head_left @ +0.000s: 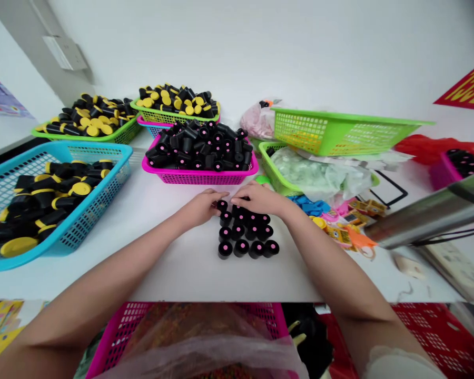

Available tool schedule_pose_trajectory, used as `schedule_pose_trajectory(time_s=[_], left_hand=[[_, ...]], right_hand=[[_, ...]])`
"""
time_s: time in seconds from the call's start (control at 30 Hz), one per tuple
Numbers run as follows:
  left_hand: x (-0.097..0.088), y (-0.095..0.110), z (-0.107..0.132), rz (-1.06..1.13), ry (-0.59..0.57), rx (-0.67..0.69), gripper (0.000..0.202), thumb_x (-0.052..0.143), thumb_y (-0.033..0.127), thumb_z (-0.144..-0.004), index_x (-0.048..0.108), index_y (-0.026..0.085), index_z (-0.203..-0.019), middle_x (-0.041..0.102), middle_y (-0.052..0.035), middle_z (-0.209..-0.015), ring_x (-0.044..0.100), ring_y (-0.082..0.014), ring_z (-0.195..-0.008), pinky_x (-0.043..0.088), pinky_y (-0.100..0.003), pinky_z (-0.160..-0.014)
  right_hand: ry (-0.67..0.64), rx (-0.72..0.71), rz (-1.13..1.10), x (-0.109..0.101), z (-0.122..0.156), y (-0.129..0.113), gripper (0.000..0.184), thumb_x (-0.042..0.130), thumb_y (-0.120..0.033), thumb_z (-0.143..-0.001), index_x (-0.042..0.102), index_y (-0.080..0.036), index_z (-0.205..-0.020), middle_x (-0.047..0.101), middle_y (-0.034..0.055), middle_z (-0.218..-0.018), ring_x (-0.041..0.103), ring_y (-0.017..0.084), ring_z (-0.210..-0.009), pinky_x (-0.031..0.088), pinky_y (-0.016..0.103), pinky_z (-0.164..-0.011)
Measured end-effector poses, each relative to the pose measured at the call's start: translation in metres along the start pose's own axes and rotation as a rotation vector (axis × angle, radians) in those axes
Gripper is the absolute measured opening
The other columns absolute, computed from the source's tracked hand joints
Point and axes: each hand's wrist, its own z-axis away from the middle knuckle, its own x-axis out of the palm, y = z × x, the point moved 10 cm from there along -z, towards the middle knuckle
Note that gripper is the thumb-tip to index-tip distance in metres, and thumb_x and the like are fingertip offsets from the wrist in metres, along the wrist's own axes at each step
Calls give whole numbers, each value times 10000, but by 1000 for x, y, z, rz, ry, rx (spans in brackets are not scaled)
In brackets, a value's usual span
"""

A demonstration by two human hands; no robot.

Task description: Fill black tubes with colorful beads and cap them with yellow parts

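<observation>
From where I stand, nothing reads clearly: the yellow lettering on the red sign (pixel 468 87) at upper right is cut off and too distorted to make out.

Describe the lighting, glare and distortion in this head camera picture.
Head view: soft, even light with faint shadows on the white table; wide-angle stretching warps the blue basket at the edge; the metal tube at right shows a glare streak and looks slightly blurred.

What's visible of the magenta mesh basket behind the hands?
The magenta plastic mesh basket is rectangular, with perforated sloping walls and a solid rim. It sits on the white table, heaped above its rim with black cylinders showing pink-dotted ends. The left hand and right hand lie just in front of it.
</observation>
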Motion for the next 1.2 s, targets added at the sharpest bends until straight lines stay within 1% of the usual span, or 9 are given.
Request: schedule_pose_trajectory(time_s=[0.13, 0.3, 0.4, 0.57, 0.67, 0.83, 0.93, 1.07, 1.2], left_hand=[[7, -3, 3, 163, 45, 48, 613, 499, -5, -753, 556, 230, -1316, 585, -69, -1117, 647, -149, -899, 564, -368, -878], [14, -7, 8, 221, 53, 35, 619, 457, 1, -787, 489, 210, -1369, 597, -82, -1135, 642, -147, -936, 538, -368, -916], [8, -10, 9, 203, 107, 10, 600, 431, 15, -812, 455, 192, -1384, 604, -86, -1121, 637, -143, -920, 534, -350, -898], [-52, 8, 14, -129, 429, 119, 327, 404, 142, -926, 568, 172, -1207, 593, -108, -1144, 556, -210, -1086, 479, -392, -961], [-89, 9, 10, -447, 573, 2, 338, 496, 276, -936, 572, 193, -1255, 559, -151, -1238, 476, -317, -1175, 415, -505, -995], [-106, -4, -7, -627, 438, -164, 377, 629, 375, -861, 635, 257, -1219, 593, -151, -1198, 452, -407, -1126, 429, -548, -860], [-112, -1, -7, -612, 475, -175, 443, 595, 448, -876, 597, 262, -1279, 571, -146, -1256, 430, -412, -1147, 410, -542, -866], [-95, 21, -18, -661, 400, 6, 537, 582, 424, -892, 480, 302, -1405, 471, -126, -1436, 390, -408, -1193, 354, -565, -905], [-78, 34, -32, -695, 308, 155, 338, 578, 336, -907, 617, 230, -1226, 625, -121, -1248, 429, -386, -1173, 334, -576, -925]], right_hand=[[31, 36, 17, -9, 2, 4, 329, 447, -381, -967, 744, -247, -917, 737, 30, -961, 586, 223, -971, 393, 336, -854], [311, 58, -137, -46, -11, -1, 308, 480, -370, -943, 724, -184, -972, 714, 47, -923, 617, 173, -811, 455, 280, -769], [454, 20, -91, -60, -33, -18, 359, 562, -402, -899, 662, -186, -1169, 653, 89, -1097, 620, 191, -878, 470, 308, -852], [312, 177, 55, -43, -81, -16, 506, 575, -447, -897, 541, -195, -1334, 536, 177, -1235, 634, 241, -877, 476, 415, -880], [277, 86, 51, -41, -95, -19, 438, 637, -397, -860, 588, -164, -1228, 590, 149, -1158, 619, 236, -931, 471, 382, -891], [386, -53, -43, -60, -79, -22, 259, 679, -283, -766, 640, -165, -993, 679, 70, -984, 617, 205, -904, 472, 322, -837], [455, -61, -76, -71, -57, -19, 121, 619, -264, -792, 665, -192, -877, 696, 46, -959, 618, 189, -881, 468, 312, -831], [512, -15, -98, -73, -38, -10, 127, 619, -272, -797, 697, -202, -868, 681, 49, -959, 605, 195, -905, 479, 324, -831], [555, 53, -133, -74, -26, 2, 198, 661, -261, -766, 737, -188, -933, 606, 98, -1051, 581, 204, -956, 494, 325, -814]])
